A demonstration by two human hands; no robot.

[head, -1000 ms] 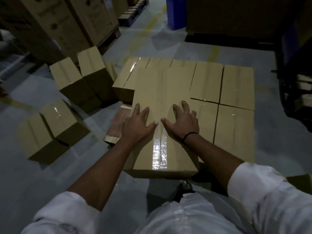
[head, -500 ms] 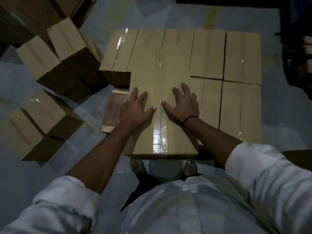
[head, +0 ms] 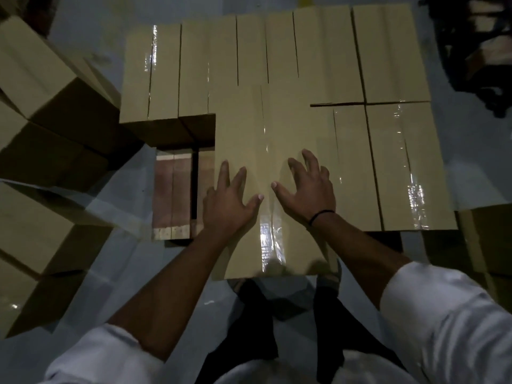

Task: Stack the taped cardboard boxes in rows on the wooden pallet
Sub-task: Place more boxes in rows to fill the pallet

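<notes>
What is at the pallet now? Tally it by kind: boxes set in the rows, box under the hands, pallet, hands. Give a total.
Boxes set in the rows: 7
Box under the hands: 1
Wooden pallet: 1
Hands: 2, left hand and right hand
Total: 11

The box point(head: 277, 176) is matt brown cardboard with a glossy clear tape strip point(head: 270, 242). Left of the box, the pallet point(head: 173, 195) shows bare reddish wood.
</notes>
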